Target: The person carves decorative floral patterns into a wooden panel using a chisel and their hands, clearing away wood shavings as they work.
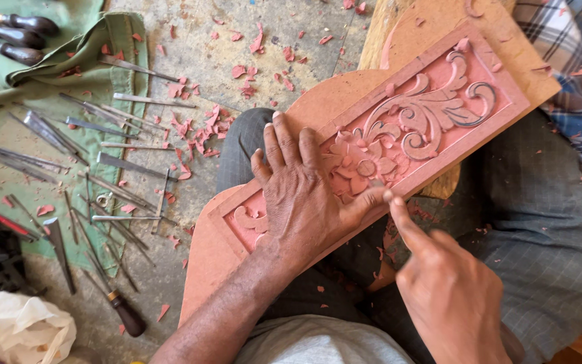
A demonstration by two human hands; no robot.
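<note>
A reddish wooden panel (439,101) carved with a flower and leafy scrolls lies slanted across my lap. My left hand (301,195) rests flat on its lower part, fingers spread and thumb stretched toward the carved flower (362,165). My right hand (442,290) comes in from the lower right, index finger extended to the panel's lower edge and meeting the left thumb tip. Its other fingers are curled. A small pale tip shows just past the fingertip; whether a thin tool is held there is hidden.
Many metal chisels and gouges (112,162) lie spread on a green cloth (8,168) at left, with dark-handled tools (15,34) at top left. Reddish wood chips (200,131) litter the concrete floor. A white plastic bag (15,330) sits bottom left, checked cloth (574,40) top right.
</note>
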